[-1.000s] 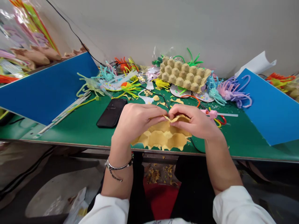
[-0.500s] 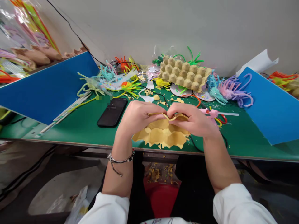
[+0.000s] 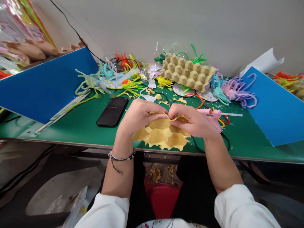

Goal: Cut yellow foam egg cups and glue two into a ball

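Left hand (image 3: 140, 115) and right hand (image 3: 193, 122) both pinched on torn yellow pulp egg-tray piece (image 3: 162, 136), over cluttered green table (image 3: 80, 126), grey wall behind.

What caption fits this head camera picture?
Two hands, left and right, pinch a torn yellow egg tray over a green table.

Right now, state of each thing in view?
left hand: fingers pinching the torn egg carton's top edge
right hand: pinching the same edge
torn egg carton: ragged, at the table's near edge
whole egg carton: intact, bumps up
phone: flat, screen dark
glue gun: lying on its side
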`<state>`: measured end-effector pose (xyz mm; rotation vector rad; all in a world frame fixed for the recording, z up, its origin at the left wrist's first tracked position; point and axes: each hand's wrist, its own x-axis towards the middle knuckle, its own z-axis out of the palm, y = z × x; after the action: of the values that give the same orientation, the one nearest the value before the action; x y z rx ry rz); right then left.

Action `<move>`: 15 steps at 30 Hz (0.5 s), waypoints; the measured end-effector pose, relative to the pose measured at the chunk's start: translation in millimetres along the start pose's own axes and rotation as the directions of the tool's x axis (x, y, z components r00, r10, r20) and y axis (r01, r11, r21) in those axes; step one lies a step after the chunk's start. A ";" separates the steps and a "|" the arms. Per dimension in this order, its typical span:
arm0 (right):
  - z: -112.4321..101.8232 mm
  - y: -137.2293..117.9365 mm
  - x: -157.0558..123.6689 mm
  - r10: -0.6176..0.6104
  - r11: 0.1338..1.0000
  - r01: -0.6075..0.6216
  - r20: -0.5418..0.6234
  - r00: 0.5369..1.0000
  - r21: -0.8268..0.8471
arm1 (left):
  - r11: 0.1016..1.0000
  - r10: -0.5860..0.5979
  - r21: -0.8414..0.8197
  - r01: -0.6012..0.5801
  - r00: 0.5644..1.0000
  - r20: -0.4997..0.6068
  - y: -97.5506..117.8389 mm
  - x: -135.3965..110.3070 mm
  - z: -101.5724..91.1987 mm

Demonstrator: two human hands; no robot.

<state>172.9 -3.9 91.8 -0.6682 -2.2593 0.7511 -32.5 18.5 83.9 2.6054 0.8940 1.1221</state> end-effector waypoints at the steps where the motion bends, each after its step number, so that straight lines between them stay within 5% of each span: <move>1: 0.2 1.3 -0.3 0.008 1.000 -0.008 -0.005 1.000 -0.003 | 1.000 0.003 0.001 -0.003 1.000 0.009 -1.2 0.1 0.5; 10: -4.2 6.5 1.2 0.196 0.966 -0.184 0.050 0.979 -0.179 | 0.996 -0.063 0.068 0.059 0.996 0.065 -6.5 1.6 6.3; 15: -2.3 4.8 0.3 0.180 0.943 -0.134 0.127 0.976 -0.305 | 0.999 -0.049 0.014 0.048 0.993 0.105 -9.1 1.2 6.5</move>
<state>175.5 0.5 90.1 -0.9713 -2.5096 0.5578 -31.5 27.1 76.7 2.6091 0.9381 0.9601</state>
